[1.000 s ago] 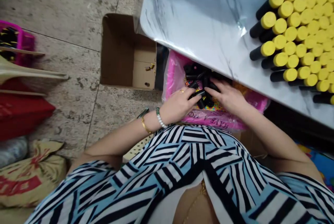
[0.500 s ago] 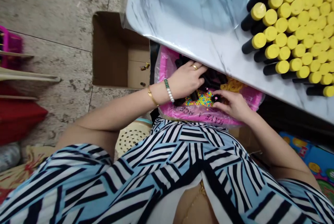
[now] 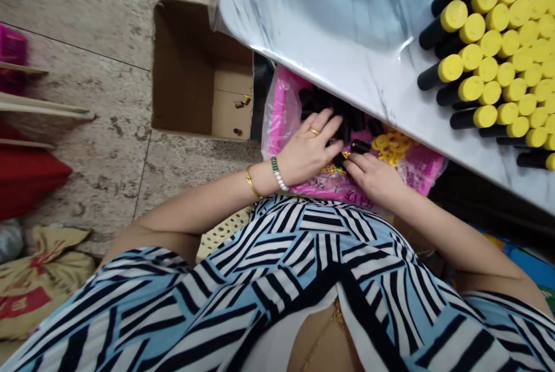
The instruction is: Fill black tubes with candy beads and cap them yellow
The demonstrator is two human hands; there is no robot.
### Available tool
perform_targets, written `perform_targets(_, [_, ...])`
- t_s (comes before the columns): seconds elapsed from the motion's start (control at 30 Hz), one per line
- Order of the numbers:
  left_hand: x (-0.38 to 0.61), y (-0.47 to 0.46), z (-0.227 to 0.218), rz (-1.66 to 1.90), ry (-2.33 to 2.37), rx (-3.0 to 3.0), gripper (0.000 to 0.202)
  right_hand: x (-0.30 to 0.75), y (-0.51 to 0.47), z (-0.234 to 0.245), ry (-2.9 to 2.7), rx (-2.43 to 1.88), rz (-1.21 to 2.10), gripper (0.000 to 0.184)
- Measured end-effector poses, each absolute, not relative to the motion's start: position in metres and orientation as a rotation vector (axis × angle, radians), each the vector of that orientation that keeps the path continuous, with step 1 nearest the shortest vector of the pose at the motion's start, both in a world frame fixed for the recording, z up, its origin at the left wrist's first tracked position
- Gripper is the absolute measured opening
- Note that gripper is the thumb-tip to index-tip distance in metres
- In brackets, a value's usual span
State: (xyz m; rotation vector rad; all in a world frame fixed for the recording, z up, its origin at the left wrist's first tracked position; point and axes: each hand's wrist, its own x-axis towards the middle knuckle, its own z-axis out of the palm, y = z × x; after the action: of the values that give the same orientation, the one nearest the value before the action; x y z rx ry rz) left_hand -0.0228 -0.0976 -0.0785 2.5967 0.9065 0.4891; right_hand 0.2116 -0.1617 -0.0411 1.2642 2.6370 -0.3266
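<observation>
Black cylinders (image 3: 344,129) and multicoloured beads (image 3: 332,168) are being shown on a pink plastic bag (image 3: 281,117); black tubes with yellow caps (image 3: 446,25) are being displayed on a white, grey-veined tabletop (image 3: 303,30); a garment (image 3: 303,268) patterned in blue, black and white stripes is being worn.

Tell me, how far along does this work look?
Much looks done: many black tubes with yellow ends are packed on the marble-patterned table. In hand: the right hand holds a black tube, the left hand lies over others. Left: loose black tubes and yellow pieces in the pink tray.
</observation>
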Motion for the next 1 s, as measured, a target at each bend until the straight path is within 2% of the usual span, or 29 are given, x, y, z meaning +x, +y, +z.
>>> perform_targets(0.13, [-0.012, -0.100, -0.082, 0.436, 0.693, 2.627, 0.021, 0.204, -0.161, -0.052, 2.541, 1.327, -0.144, 0.030])
perform_targets(0.23, [-0.012, -0.097, -0.082, 0.476, 0.878, 2.593, 0.024, 0.197, -0.158, -0.059, 2.562, 1.308, -0.177, 0.029])
perform_targets(0.4, [-0.033, -0.092, -0.076, 0.599, 1.115, 2.470, 0.018, 0.177, -0.145, -0.078, 2.757, 1.210, -0.744, 0.026])
perform_targets(0.57, [-0.056, -0.096, -0.078, 0.624, 1.063, 2.375, 0.024, 0.198, -0.137, -0.067, 2.676, 1.583, -1.659, 0.032])
perform_targets(0.63, [-0.058, -0.098, -0.081, 0.658, 1.058, 2.357, 0.025, 0.209, -0.138, -0.058, 2.523, 1.679, -1.904, 0.037])
perform_targets(0.7, [-0.056, -0.100, -0.082, 0.705, 1.055, 2.344, 0.026, 0.216, -0.140, -0.052, 2.440, 1.742, -2.007, 0.040])
perform_targets(0.8, [-0.050, -0.101, -0.081, 0.742, 1.024, 2.352, 0.027, 0.217, -0.140, -0.050, 2.472, 1.786, -1.929, 0.039])
perform_targets(1.0, [-0.046, -0.106, -0.080, 0.664, 0.956, 2.427, 0.028, 0.218, -0.137, -0.049, 2.847, 1.670, -1.049, 0.031])
